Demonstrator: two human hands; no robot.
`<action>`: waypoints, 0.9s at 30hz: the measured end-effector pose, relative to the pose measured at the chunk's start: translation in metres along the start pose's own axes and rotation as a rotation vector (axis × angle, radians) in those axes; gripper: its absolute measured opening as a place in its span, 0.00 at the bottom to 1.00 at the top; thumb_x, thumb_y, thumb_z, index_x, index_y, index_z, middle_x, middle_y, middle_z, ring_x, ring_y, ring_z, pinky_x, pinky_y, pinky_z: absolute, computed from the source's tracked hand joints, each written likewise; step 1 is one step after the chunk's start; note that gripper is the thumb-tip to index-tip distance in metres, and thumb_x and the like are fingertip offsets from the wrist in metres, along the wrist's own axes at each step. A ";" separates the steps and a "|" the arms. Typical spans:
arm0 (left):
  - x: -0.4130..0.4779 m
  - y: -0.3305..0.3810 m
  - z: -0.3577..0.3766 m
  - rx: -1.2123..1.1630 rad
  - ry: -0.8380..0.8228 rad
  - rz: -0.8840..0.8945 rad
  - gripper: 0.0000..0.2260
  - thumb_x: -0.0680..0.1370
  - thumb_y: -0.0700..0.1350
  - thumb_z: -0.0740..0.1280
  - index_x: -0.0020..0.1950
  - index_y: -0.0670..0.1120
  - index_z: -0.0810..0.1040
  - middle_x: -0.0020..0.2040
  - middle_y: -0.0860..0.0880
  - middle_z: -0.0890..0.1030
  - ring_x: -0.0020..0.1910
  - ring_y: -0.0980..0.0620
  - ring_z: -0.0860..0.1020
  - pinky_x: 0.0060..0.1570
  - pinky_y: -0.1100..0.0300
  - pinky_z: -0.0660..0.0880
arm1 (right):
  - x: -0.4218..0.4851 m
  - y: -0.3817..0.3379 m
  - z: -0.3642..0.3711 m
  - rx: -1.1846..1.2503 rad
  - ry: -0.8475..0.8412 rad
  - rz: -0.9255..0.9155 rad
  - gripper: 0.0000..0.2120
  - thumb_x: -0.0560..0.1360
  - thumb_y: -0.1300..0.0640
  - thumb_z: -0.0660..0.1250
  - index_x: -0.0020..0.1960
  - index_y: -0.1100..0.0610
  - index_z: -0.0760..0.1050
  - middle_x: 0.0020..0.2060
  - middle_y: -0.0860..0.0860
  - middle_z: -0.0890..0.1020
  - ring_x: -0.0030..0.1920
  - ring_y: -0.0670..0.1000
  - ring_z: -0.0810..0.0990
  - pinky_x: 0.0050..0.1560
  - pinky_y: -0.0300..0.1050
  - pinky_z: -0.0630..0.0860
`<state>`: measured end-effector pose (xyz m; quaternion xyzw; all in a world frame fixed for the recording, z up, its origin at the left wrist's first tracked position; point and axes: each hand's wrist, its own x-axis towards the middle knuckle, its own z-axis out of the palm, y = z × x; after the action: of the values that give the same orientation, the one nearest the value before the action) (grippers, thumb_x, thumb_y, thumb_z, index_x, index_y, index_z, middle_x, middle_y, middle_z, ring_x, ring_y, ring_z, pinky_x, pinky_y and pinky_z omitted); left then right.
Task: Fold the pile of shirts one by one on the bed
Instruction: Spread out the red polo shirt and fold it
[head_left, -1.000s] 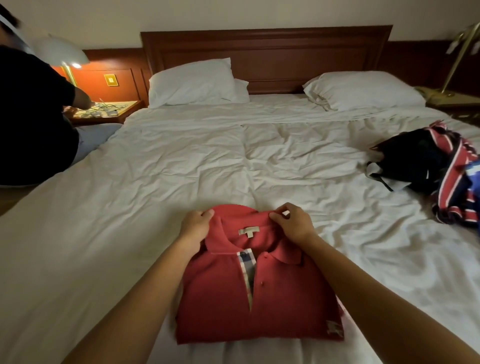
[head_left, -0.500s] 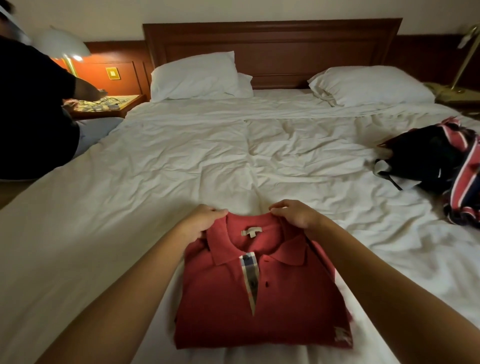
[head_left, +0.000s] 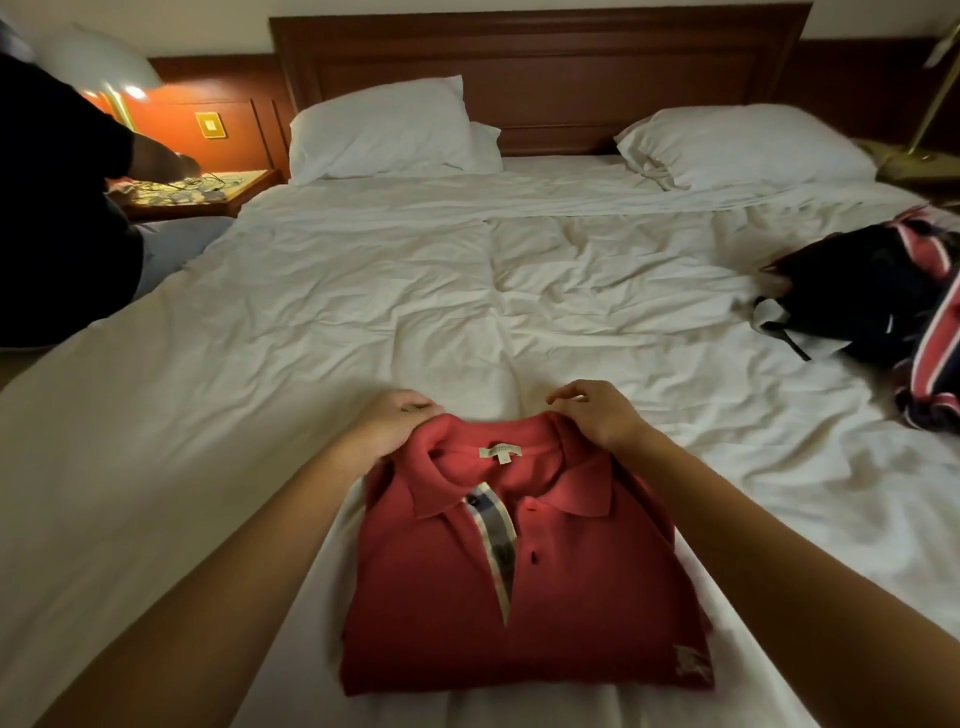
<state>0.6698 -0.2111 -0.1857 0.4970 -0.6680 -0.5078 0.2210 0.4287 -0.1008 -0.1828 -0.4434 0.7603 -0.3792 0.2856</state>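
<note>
Red polo shirt (head_left: 519, 597) lies folded and front up on the near middle of the white bed (head_left: 311, 312), its collar toward the headboard (head_left: 540, 67). Left grip (head_left: 387, 428) pinches the fabric at the collar's left end. Right grip (head_left: 597, 415) curls its fingers over the collar's right end. A dark and striped pile of shirts (head_left: 883, 301) lies well apart at the bed's right edge. Another person (head_left: 52, 208) is at far left, beside a lit lamp (head_left: 104, 67).
</note>
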 end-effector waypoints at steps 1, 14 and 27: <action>0.000 -0.001 -0.001 0.141 0.025 0.090 0.13 0.78 0.54 0.70 0.41 0.45 0.80 0.35 0.50 0.80 0.36 0.53 0.77 0.40 0.59 0.73 | -0.002 0.001 0.001 -0.186 0.048 -0.070 0.09 0.78 0.51 0.67 0.52 0.55 0.82 0.50 0.54 0.83 0.50 0.52 0.80 0.52 0.43 0.75; -0.012 -0.004 0.004 0.342 0.051 0.396 0.06 0.79 0.50 0.70 0.52 0.48 0.82 0.51 0.48 0.80 0.50 0.53 0.79 0.59 0.52 0.75 | -0.026 0.002 0.002 -0.433 0.037 -0.260 0.14 0.80 0.40 0.60 0.59 0.46 0.76 0.58 0.49 0.75 0.62 0.53 0.71 0.65 0.54 0.66; -0.071 -0.017 0.002 0.462 0.037 0.489 0.06 0.76 0.48 0.73 0.44 0.57 0.77 0.61 0.55 0.71 0.68 0.50 0.67 0.71 0.52 0.61 | -0.093 -0.003 -0.013 -0.307 -0.199 -0.483 0.02 0.76 0.41 0.67 0.48 0.37 0.76 0.59 0.36 0.70 0.66 0.43 0.61 0.66 0.52 0.55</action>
<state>0.7049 -0.1473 -0.1871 0.3681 -0.8608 -0.2656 0.2300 0.4616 -0.0149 -0.1643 -0.6845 0.6495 -0.2712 0.1898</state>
